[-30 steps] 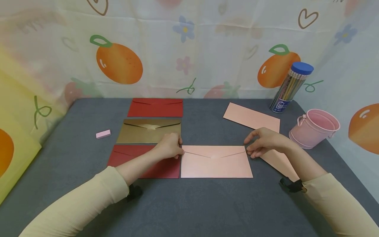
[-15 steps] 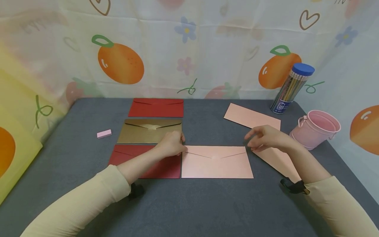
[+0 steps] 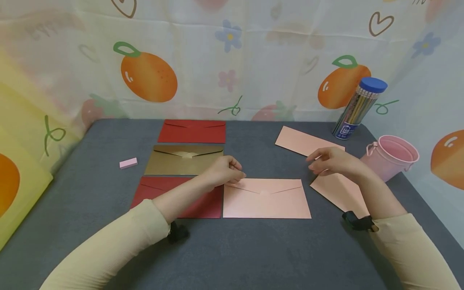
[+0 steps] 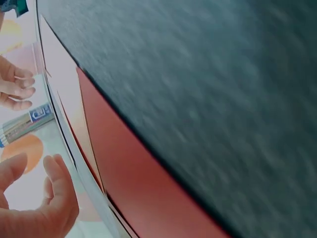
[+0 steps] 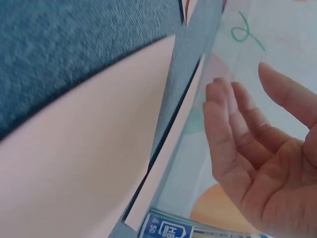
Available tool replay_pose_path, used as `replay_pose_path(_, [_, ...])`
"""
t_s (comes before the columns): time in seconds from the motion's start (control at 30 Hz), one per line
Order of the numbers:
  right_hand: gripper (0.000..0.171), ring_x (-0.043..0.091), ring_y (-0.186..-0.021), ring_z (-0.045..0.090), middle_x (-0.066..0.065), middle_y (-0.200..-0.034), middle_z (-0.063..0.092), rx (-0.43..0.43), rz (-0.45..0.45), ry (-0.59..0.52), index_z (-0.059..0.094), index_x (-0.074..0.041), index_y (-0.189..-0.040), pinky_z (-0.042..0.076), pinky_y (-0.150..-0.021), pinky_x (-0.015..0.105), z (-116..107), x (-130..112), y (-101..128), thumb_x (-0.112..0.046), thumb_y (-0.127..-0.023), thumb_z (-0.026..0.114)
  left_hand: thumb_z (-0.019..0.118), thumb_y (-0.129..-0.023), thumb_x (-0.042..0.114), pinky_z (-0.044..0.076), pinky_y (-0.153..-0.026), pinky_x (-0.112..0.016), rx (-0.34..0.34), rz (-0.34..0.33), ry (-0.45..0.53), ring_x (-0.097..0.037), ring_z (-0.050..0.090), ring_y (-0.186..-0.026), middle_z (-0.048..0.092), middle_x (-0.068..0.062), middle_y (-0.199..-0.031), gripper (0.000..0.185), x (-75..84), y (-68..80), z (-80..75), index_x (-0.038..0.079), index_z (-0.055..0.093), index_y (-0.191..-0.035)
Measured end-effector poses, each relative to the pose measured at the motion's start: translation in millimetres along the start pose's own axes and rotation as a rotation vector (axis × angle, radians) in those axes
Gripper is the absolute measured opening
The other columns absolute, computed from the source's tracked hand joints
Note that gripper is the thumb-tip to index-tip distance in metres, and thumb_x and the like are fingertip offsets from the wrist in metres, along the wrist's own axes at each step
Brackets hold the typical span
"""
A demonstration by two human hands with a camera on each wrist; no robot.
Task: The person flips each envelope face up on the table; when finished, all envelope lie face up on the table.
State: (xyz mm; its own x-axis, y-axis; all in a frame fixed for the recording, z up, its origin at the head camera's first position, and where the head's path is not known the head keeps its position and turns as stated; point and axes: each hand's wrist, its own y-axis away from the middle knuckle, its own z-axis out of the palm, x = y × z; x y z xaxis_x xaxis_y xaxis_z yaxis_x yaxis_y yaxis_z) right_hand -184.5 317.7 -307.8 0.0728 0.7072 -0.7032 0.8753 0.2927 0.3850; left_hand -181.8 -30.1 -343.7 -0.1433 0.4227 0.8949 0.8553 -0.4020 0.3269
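Observation:
My left hand hovers over the upper left corner of a pale pink envelope, its thumb and fingers apart with nothing between them in the left wrist view. Under that forearm lies a dark red envelope, edge to edge with the pink one. A gold envelope and a bright red envelope are lined up behind it. Over two more pink envelopes, a farther one and a nearer one, is my right hand. Its fingers are loosely bent and hold nothing in the right wrist view.
A pink bucket stands by the right edge, partly behind my right wrist. Behind it a clear tube of pencils with a blue lid stands near the corner. At left lies a small pink block, perhaps an eraser. A fruit-patterned cloth hangs at the back.
My left hand has moved right and slightly up from the seam between the dark red and pink envelopes. My right hand has drifted right and back, over the loose pink envelopes.

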Motion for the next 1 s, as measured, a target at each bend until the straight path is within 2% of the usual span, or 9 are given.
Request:
replay_pose_path(0.1, [0.049,0.015,-0.098,0.066,0.019,-0.123,0.060,0.012,0.025,0.009,0.052,0.004,-0.132,0.059,-0.095,0.037,-4.0,3.0,0.0,-0.026,-0.096,0.063,0.066,-0.092,0.012,0.059,-0.093,-0.033,-0.033,-0.028,0.106,-0.029,0.070,-0.107,0.063,-0.014,-0.111,0.033,5.2,0.8,7.5,-0.002,0.055,-0.120])
replay_pose_path(0.2, [0.049,0.014,-0.098,0.066,0.019,-0.124,0.060,0.023,0.047,0.027,0.050,0.004,-0.133,0.059,-0.093,0.035,-8.2,7.0,0.6,-0.027,-0.097,0.062,0.065,-0.093,0.011,0.057,-0.098,-0.033,-0.073,-0.044,0.212,-0.031,0.068,-0.115,0.060,-0.014,-0.120,0.034,9.7,0.5,16.1,-0.002,0.054,-0.123])
replay_pose_path(0.33, [0.049,0.018,-0.102,0.065,0.019,-0.126,0.059,0.027,0.072,0.047,0.050,0.004,-0.134,0.059,-0.092,0.032,-13.5,12.3,2.1,-0.028,-0.098,0.060,0.064,-0.094,0.013,0.058,-0.097,-0.031,-0.120,-0.048,0.291,-0.027,0.068,-0.116,0.060,-0.015,-0.128,0.035,14.3,-2.0,27.9,-0.001,0.055,-0.125])
replay_pose_path(0.47, [0.050,0.018,-0.103,0.063,0.014,-0.121,0.061,0.028,0.100,0.063,0.049,0.003,-0.135,0.059,-0.088,0.027,-18.6,16.1,4.9,-0.029,-0.098,0.060,0.062,-0.096,0.014,0.057,-0.099,-0.032,-0.161,-0.056,0.360,-0.022,0.071,-0.109,0.063,-0.017,-0.132,0.035,23.6,-3.6,40.8,-0.001,0.055,-0.127])
replay_pose_path(0.6, [0.052,0.017,-0.104,0.063,0.014,-0.121,0.062,0.024,0.114,0.077,0.049,0.003,-0.136,0.059,-0.091,0.030,-22.6,19.7,9.3,-0.030,-0.098,0.060,0.059,-0.098,0.012,0.055,-0.102,-0.033,-0.192,-0.056,0.420,-0.027,0.069,-0.113,0.063,-0.020,-0.132,0.036,36.6,-4.6,54.7,-0.004,0.055,-0.129])
replay_pose_path(0.77, [0.053,0.018,-0.110,0.062,0.022,-0.133,0.056,0.008,0.117,0.084,0.047,0.004,-0.137,0.057,-0.099,0.041,-26.5,26.1,14.7,-0.031,-0.099,0.059,0.056,-0.099,0.011,0.053,-0.105,-0.035,-0.221,-0.084,0.473,-0.034,0.063,-0.124,0.062,-0.023,-0.133,0.041,48.7,-7.4,73.2,-0.007,0.050,-0.135])
replay_pose_path(1.0, [0.054,0.014,-0.112,0.062,0.027,-0.140,0.051,-0.023,0.097,0.076,0.045,0.008,-0.138,0.055,-0.101,0.042,-30.6,34.7,20.0,-0.029,-0.100,0.056,0.051,-0.099,0.010,0.055,-0.102,-0.032,-0.236,-0.115,0.468,-0.033,0.065,-0.120,0.065,-0.024,-0.129,0.044,53.9,-12.3,101.3,-0.008,0.045,-0.138])
